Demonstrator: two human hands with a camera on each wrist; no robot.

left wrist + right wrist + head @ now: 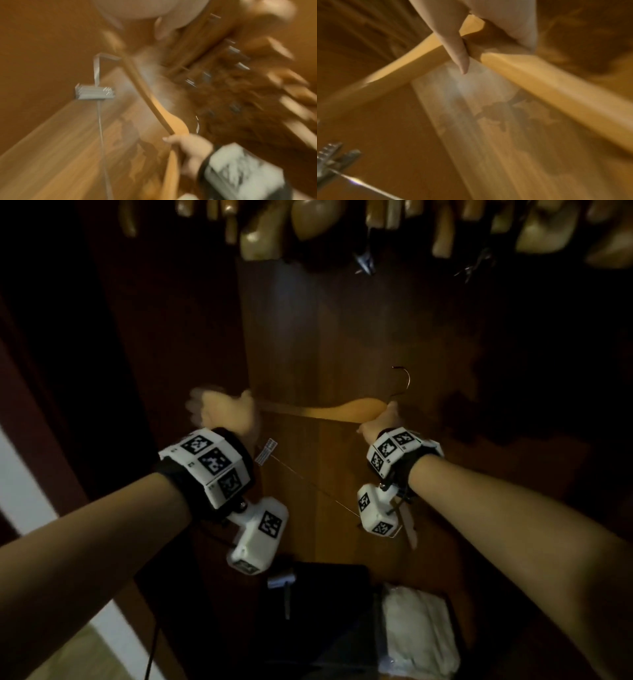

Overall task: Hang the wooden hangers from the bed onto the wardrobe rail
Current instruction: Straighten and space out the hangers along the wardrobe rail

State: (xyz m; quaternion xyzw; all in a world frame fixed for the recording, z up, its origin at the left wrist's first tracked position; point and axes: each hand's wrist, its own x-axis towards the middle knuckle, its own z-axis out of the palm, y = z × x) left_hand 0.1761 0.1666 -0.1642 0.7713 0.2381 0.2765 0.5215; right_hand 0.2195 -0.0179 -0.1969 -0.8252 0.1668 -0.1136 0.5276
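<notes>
The right hand (378, 421) has its fingers curled round the neck of a wooden hanger (337, 409), just below its metal hook (401, 381); in the right wrist view a finger (458, 54) lies across the pale wood where the hanger's two arms meet. The left hand (224, 414) sits at the far end of the hanger's other arm, but it is blurred and I cannot tell whether its fingers grip the wood or only touch it. Between the hands the hanger lies roughly level, light honey-coloured, its hook pointing up. A thin wire bar (308, 487) with a clip (266, 451) hangs beneath it. Beyond the fingers stands the brown back panel of the wardrobe (308, 337). Above them hang more wooden hangers (308, 220), crowded together. Below the wrists lie a dark case (325, 594) and folded white cloth (418, 631). Both forearms reach forward, wrists banded with marker blocks.
</notes>
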